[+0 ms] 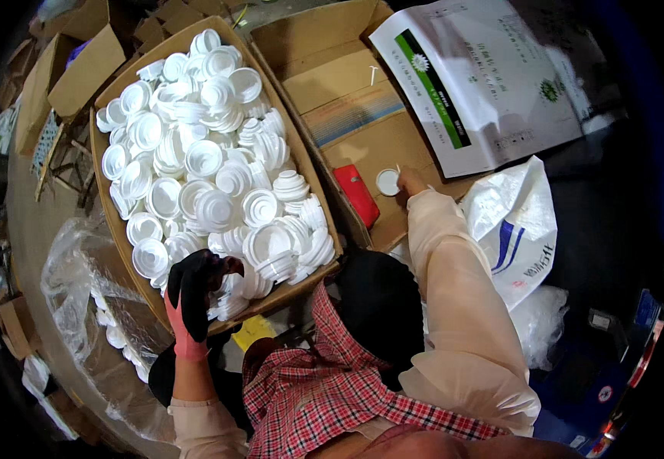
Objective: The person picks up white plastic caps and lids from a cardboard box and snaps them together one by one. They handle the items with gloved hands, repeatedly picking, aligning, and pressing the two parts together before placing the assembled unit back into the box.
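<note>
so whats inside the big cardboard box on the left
The cardboard box is heaped with white plastic caps, loose and in stacks. The gloved left hand reaches into its near corner. The box bottom is covered.

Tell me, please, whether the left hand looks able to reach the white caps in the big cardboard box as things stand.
Probably yes: the gloved left hand is already at the near edge of the open cardboard box, among the white caps, with nothing covering them.

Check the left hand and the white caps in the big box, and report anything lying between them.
Nothing visible does. The left hand, in a red and black glove, already reaches over the near edge of the big cardboard box, its fingertips at the white caps heaped there. No lid, flap or bag covers the heap.
</note>
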### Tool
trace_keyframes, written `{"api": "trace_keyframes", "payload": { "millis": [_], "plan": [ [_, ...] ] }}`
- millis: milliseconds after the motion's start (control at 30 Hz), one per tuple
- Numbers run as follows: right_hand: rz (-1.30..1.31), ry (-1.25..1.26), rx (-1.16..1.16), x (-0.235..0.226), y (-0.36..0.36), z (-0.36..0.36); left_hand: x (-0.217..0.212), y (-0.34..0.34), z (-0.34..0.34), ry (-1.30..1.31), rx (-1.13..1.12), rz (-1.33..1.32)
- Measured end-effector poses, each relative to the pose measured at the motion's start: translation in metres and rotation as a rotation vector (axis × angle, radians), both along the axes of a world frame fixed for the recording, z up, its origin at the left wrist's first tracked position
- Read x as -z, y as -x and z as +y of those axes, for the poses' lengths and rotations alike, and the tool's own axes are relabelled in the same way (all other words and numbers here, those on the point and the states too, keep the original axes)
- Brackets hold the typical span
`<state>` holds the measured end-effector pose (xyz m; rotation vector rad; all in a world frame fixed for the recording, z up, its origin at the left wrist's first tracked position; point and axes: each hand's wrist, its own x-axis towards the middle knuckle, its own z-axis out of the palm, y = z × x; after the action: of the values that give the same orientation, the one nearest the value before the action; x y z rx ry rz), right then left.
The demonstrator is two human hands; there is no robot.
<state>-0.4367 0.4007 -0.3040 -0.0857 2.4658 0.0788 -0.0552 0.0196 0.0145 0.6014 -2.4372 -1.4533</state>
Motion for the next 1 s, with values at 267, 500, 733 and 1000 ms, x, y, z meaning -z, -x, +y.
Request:
{"api": "trace_keyframes", "payload": {
  "millis": [267, 500, 733, 1000],
  "plan": [
    [0.051, -0.153, 0.242, 0.043, -0.024, 0.018, 0.010, 0.009, 0.007, -0.670, -0.201, 0.005],
    [0.335, -0.002, 0.254, 0.068, -0.002, 0.031, 0.006, 0.017, 0.001, -0.314, 0.128, -0.012],
    [0.560, 0.487, -0.015, -0.108, -0.029, -0.068, -0.017, -0.009, 0.017, -0.460, 0.044, 0.093],
    [0.478, 1.109, -0.334, -0.353, -0.146, -0.177, -0.003, -0.001, 0.025, -0.737, 0.072, 0.246]
  ]
}}
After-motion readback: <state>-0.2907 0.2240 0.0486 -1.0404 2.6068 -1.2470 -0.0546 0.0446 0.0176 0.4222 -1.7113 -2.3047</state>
